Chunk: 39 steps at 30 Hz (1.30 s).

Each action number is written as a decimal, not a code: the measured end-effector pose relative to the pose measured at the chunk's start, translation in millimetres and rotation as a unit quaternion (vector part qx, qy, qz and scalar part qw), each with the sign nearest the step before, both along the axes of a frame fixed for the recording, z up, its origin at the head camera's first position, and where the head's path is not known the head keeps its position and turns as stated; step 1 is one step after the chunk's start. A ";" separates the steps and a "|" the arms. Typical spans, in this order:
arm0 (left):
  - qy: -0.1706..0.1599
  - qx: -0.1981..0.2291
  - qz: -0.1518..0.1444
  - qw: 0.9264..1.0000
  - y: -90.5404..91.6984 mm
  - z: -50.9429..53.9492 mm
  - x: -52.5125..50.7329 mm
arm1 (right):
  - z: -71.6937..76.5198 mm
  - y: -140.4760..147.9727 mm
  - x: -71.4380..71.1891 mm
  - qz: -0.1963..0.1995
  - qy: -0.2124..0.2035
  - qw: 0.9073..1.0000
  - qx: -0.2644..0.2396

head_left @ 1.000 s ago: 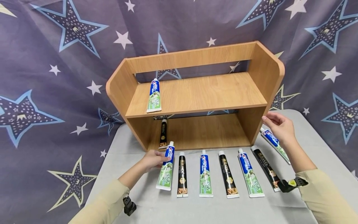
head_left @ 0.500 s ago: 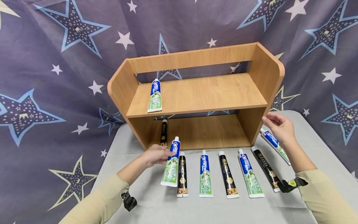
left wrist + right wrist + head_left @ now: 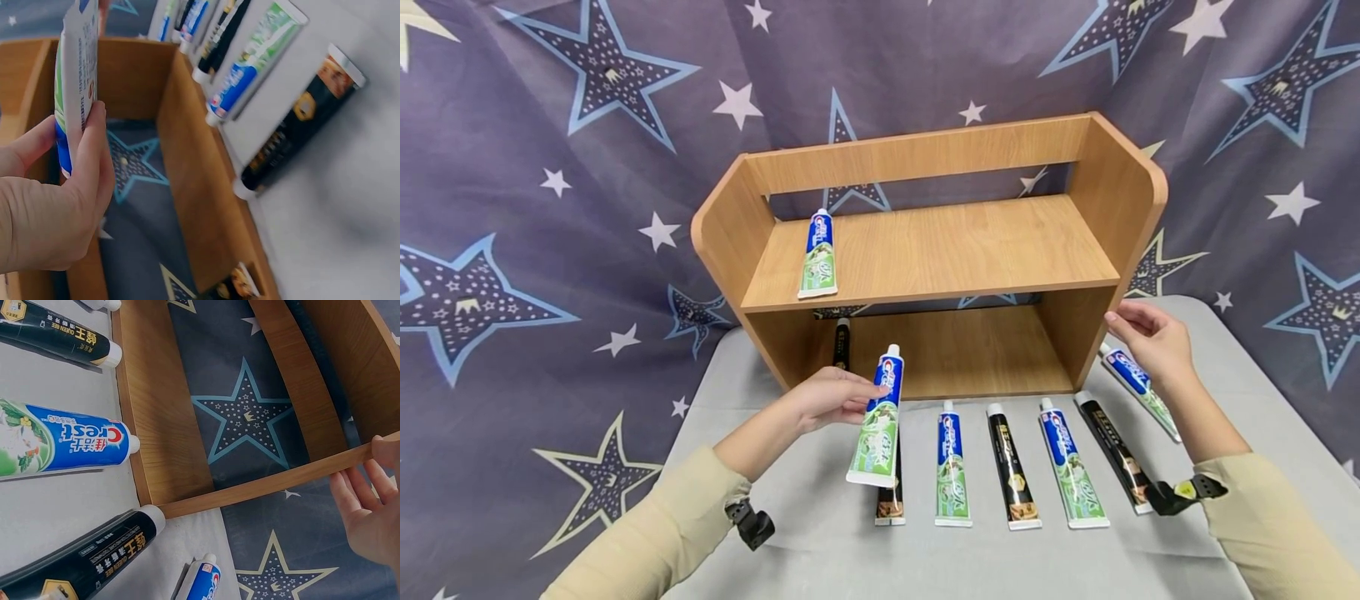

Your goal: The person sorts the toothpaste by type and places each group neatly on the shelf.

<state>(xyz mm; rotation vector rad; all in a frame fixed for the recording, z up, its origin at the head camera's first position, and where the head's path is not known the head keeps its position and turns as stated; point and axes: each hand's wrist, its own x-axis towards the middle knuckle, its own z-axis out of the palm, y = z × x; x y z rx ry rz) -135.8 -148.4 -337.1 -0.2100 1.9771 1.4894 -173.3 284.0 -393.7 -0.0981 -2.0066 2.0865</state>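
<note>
My left hand (image 3: pixel 820 400) pinches a blue-and-green toothpaste tube (image 3: pixel 877 437) between thumb and fingers, cap up, raised off the table before the lower shelf. In the left wrist view this tube (image 3: pixel 80 69) shows edge-on. It partly covers a black toothpaste tube (image 3: pixel 890 504) lying on the table. My right hand (image 3: pixel 1156 343) holds the front edge of the right side panel of the wooden shelf (image 3: pixel 977 250), thumb and fingers on either side in the right wrist view. One blue-and-green tube (image 3: pixel 818 254) lies on the upper board; a black tube (image 3: pixel 842 343) is on the lower one, partly hidden.
Along the grey table (image 3: pixel 805 533) before the shelf lie a blue-and-green tube (image 3: pixel 952 467), a black tube (image 3: pixel 1013 467), another blue-and-green tube (image 3: pixel 1072 467) and another black tube (image 3: pixel 1112 450). One more blue-and-green tube (image 3: pixel 1138 387) lies beyond the right panel. A star-patterned cloth (image 3: pixel 587 333) hangs behind.
My left hand has raised the blue-and-green tube and carried it right and toward the shelf, over the nearest black tube. My right hand stays at the side panel.
</note>
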 end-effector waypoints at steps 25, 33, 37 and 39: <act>0.052 0.027 -0.040 0.998 27.1 82.4 -16.4 | -19.9 11.0 -12.7 0.023 0.035 0.999 -0.029; 0.065 0.043 -0.015 0.997 31.1 106.1 -41.0 | 8.5 -5.6 6.2 0.009 0.003 0.999 -0.036; 0.062 0.044 0.016 0.997 32.7 113.1 -60.5 | 8.2 -4.9 5.9 0.003 -0.004 1.000 -0.022; 0.058 0.046 0.036 0.997 33.2 113.5 -71.5 | 8.6 -5.1 5.9 0.001 -0.006 1.000 -0.016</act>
